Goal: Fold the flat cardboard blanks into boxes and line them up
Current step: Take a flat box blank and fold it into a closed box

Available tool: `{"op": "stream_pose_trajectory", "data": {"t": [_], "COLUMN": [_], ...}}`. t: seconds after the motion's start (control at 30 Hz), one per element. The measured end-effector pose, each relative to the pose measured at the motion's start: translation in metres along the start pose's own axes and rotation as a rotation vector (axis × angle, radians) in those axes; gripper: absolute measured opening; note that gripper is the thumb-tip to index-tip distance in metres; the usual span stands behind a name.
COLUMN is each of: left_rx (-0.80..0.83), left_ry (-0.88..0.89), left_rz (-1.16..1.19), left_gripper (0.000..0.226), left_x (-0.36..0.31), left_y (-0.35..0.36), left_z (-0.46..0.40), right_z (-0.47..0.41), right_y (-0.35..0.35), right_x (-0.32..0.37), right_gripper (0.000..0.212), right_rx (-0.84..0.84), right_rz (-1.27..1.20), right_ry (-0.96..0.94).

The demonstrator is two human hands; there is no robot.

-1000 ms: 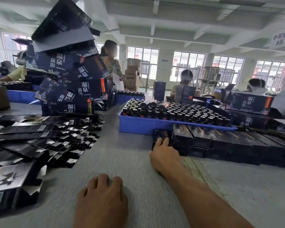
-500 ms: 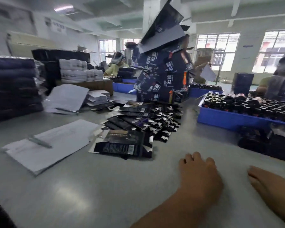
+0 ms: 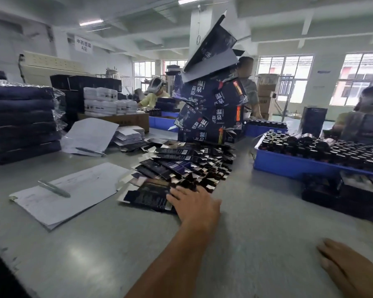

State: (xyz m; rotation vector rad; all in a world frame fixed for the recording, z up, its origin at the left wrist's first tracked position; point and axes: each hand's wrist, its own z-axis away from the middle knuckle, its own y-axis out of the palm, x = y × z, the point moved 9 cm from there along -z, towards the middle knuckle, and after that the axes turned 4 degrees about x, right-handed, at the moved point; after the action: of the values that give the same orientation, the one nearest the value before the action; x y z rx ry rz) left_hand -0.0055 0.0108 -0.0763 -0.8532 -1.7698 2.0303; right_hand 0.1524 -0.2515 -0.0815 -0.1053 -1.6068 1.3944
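Left hand [image 3: 194,203], head view: fingers straight and spread, reaching toward 12 o'clock, fingertips touching the near edge of the nearest flat blank [image 3: 148,197]; nothing gripped. Right hand [image 3: 349,269], at approx. 4 o'clock: lies flat on the table [image 3: 256,222], fingers relaxed, holding nothing. Fanned pile of blanks [image 3: 187,164] runs from the left hand toward 12 o'clock. Behind it, a leaning stack of larger dark cartons [image 3: 211,108]. Row of folded boxes [image 3: 353,194] at 3 o'clock, just in front of a blue tray [image 3: 293,166] w/ bottles. Paper sheets [image 3: 73,194] w/ a pen [image 3: 54,188] at 9 o'clock.
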Motion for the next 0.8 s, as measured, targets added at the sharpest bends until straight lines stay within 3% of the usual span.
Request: {"op": "stream_pose_trajectory", "data": {"t": [0.07,0.2,0.37,0.5,0.63,0.8], "left_rx": [0.044,0.011,0.048,0.009,0.235,0.379], "left_ry": [0.116,0.545,0.881,0.903,0.780,0.763], "left_rz": [-0.085,-0.087,0.154,0.109,-0.060,-0.082], "left_gripper": [0.062,0.039,0.055,0.074,0.100,0.121], "left_x": [-0.030,-0.112,-0.151,-0.140,-0.111,-0.104], "left_y": [0.005,0.018,0.022,0.018,0.043,0.051], "left_z": [0.016,0.075,0.123,0.099,0.060,0.059], "right_z": [0.007,0.025,0.056,0.065,0.064,0.067], "right_y": [0.011,0.025,0.008,0.008,0.011,0.010], "right_x": [0.017,0.022,-0.014,-0.010,-0.016,-0.012], "right_gripper": [0.050,0.047,0.044,0.038,0.043,0.040], "right_rx": [0.002,-0.034,-0.259,-0.302,-0.294,-0.320], "right_rz": [-0.027,0.114,0.344,0.369,0.360,0.298], "right_ry": [-0.051,-0.080,-0.002,0.021,0.039,0.028]}}
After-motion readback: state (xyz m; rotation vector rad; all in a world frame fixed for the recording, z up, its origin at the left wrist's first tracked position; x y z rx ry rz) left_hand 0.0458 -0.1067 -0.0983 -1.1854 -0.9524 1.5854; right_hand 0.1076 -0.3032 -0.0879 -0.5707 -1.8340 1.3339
